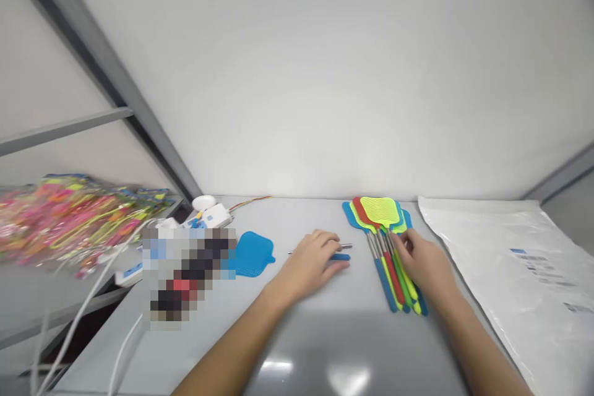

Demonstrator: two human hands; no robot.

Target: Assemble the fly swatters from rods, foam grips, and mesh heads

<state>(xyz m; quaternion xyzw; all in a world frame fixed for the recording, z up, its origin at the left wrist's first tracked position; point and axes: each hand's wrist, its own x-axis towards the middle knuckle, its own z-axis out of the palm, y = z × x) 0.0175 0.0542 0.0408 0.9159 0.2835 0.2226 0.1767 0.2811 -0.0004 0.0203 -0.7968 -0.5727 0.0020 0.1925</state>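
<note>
My left hand [312,265] lies low over the table, fingers curved and thumb apart from them. Beneath it are a thin metal rod [346,246] and a blue handle [342,257], both partly hidden by the hand. A separate blue fly swatter head [253,255] lies flat to its left. At the right, several fly swatters [378,210] with yellow, red and blue heads, metal shafts and coloured handles lie in an overlapping bundle. My right hand [421,257] is closed at the bundle's right side, thumb and fingers at the shafts just below the heads.
A large white plastic mailing bag [501,272] with printed labels covers the table's right side. White plugs [216,216] and cables stand at the back left, near a pixelated patch. Colourful plastic-wrapped items [78,216] sit on the shelf at far left. A white wall [306,74] rises behind.
</note>
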